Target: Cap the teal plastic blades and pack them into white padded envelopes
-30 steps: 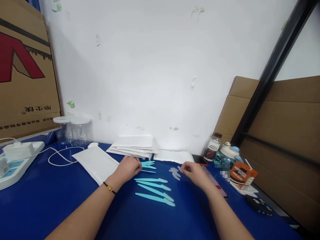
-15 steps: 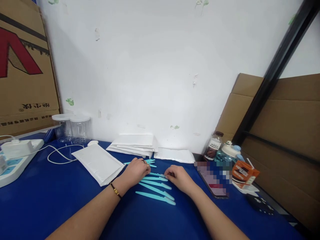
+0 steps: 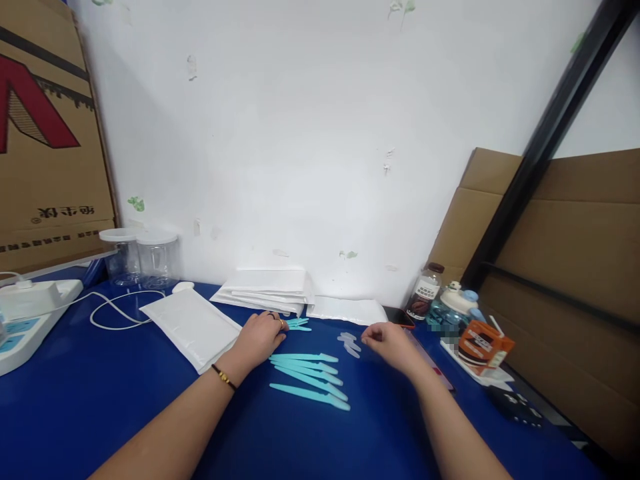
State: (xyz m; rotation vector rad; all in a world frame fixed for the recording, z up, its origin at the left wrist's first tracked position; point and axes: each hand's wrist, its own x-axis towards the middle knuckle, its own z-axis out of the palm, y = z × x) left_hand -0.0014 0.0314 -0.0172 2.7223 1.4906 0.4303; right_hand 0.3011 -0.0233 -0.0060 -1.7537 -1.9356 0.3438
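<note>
Resting low over a smooth blue surface point(image 3: 280, 443), the person's two bare hands show in the head view. The left hand point(image 3: 257, 337) has a gold ring and a dark bracelet with gold beads point(image 3: 223, 377). Its fingers are bent down beside a little heap of thin turquoise plastic sticks point(image 3: 299, 323). I cannot tell if those fingers hold one.

The right hand point(image 3: 389, 341) has its thumb and pointing finger bent close to each other. It is just beside some small, clear, long plastic caps point(image 3: 353, 346), which lie in a loose bunch. I cannot tell if a cap is pinched in it.

Nearer to the person, between the two arms, more flat turquoise plastic sticks with thin blade ends point(image 3: 306, 394) lie in a fan. Their blade ends point to the right. The one closest to the person lies a bit apart.

A white padded envelope point(image 3: 193, 327) lies near the left wrist. A stack of white envelopes point(image 3: 270, 283) sits at the back by the white wall point(image 3: 300, 133), with one more flat white envelope point(image 3: 345, 309) beside it. Past the right hand are a brown-capped bottle point(image 3: 424, 293) and an orange drink carton with a straw point(image 3: 483, 347).
</note>
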